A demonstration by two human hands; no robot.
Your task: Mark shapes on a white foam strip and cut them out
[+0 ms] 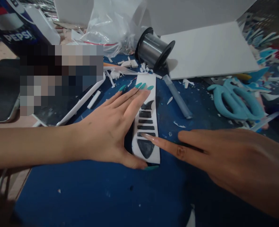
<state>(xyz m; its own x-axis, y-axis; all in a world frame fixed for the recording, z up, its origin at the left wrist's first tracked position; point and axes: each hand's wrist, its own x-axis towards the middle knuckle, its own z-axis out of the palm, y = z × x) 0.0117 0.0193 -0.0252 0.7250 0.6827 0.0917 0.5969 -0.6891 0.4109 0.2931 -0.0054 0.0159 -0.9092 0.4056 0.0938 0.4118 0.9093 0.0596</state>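
Left hand: I see its grip wide and flat, pressing down the white cut-out strip.
Right hand: grip open, holding nothing, forefinger tip on the strip's near half.
Strip: middle of the blue surface.

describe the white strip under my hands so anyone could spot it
On the blue mat, look below the black spool. The white foam strip lies under the left hand, touched by the right hand. Only it has a row of dark cutouts.
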